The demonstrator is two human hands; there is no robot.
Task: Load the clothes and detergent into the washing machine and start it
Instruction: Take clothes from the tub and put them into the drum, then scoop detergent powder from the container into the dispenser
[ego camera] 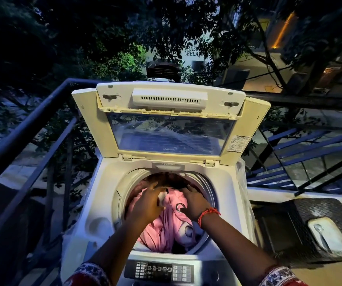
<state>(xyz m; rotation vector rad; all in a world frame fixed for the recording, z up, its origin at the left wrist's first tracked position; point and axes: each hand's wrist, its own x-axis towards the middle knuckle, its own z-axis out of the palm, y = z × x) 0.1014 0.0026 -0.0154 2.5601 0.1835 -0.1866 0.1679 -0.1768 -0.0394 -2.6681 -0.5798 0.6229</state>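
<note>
A white top-loading washing machine [108,182] stands in front of me with its lid [170,131] raised upright. Pink clothes [166,230] fill the round drum, with darker cloth at the far side. Both my hands are down in the drum. My left hand [147,203] rests on the pink cloth with fingers curled around a fold and a small white patch. My right hand [193,200], a red thread on its wrist, presses flat on the cloth with fingers spread. The control panel [159,270] lies at the near edge, between my forearms.
A dark metal railing [31,129] runs along the left of the balcony. To the right stands a dark woven basket or stool [302,211] with a white tray [329,236] holding a spoon. Blue railing bars [302,145] lie behind it. Trees and buildings beyond.
</note>
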